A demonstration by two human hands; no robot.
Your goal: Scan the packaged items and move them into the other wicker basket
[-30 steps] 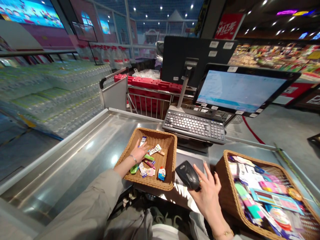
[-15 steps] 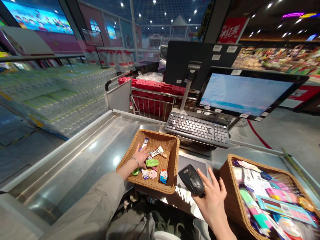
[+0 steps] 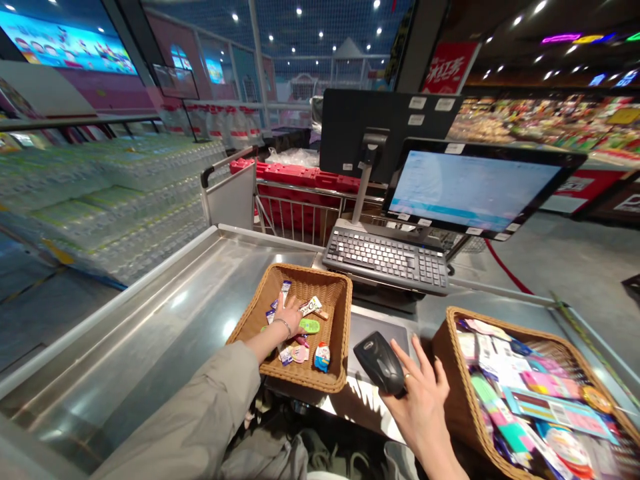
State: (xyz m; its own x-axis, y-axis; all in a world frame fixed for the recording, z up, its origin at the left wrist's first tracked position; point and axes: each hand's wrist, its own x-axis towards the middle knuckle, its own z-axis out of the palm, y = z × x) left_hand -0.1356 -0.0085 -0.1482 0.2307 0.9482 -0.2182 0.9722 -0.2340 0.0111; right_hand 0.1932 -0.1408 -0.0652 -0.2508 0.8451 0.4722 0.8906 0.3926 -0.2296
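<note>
Barcode scanner [image 3: 380, 363], a black handheld one, is sitting in the right hand [image 3: 423, 407], just above the dark scan plate [image 3: 375, 330] and between the two baskets on this checkout. Not exactly a death grip: its back end is tucked against the hand while the fingers [image 3: 417, 353] fan out loosely toward the big basket, so it's held, but lightly. The left hand [image 3: 287, 317] is palm down inside the small wicker basket [image 3: 320, 277], fingers pointing at the far rim and lying over a scatter of wrapped sweets. Can't tell from this angle if it's actually pinching anything. Right next to it are a green oval packet [image 3: 310, 325] and a white bar [image 3: 311, 307] with what looks like "Dove" on the wrapper. A little egg-shaped candy toy [image 3: 323, 357] sits near the basket's near right corner, with pink wrappers [image 3: 299, 353] along the near side. That basket is at the near edge of the steel counter [image 3: 150, 313], just left of the scanner. The bigger wicker basket [image 3: 450, 347], at the counter's right end, is stuffed with colourful card-backed packs [image 3: 540, 380], and the right hand's fingers are near its rim. Beyond the scanner there's a black keyboard [image 3: 385, 260] and a touchscreen monitor [image 3: 473, 187].
</note>
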